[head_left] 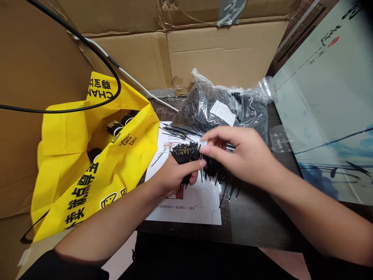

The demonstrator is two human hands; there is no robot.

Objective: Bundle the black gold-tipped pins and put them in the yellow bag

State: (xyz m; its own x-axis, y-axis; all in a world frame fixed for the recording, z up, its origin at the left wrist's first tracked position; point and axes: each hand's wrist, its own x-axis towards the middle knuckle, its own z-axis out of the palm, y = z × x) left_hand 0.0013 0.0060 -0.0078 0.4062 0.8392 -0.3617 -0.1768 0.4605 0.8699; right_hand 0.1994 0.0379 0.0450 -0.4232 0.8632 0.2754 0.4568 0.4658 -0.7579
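Bundle [186,153] of thin black strands, many of them with yellowish ends, sits in the grasp of the left hand [170,175], over the middle of the white printed sheet [204,202]; the thumb lies across its near side and the ends face up. The right hand [244,153] reaches in over the sheet's right edge, its thumb and forefinger close together at the right side of the bundle; whether they pinch a strand cannot be told. Beneath the right hand, at the sheet's right side, is a heap of black strands [214,169], some poking out onto the dark table [256,217]. More loose strands [175,132] lie across the sheet's top. The sheet's lower part reads "-206DC-E001-01", its start covered by the left arm; reddish printed pictures show in part around the left hand. Beyond the sheet's upper right is a clear plastic bag [195,112] full of small black pieces, bearing a white label [223,112] with print too small to read. Right of the sheet, past the right hand, are a clear cup [265,89] by the bag and another clear plastic container [280,139] on the table. Left of the sheet, a yellow bag [64,155] gapes open on white-banded bundles [113,127]; it carries black Chinese characters, a smiling cartoon face and upside-down lettering, partly legible as "CHAM". Farther right of the sheet, a pale panel [329,116] shows blue brushwork, dark script and a red mark. Cardboard [221,54] stands behind the sheet.
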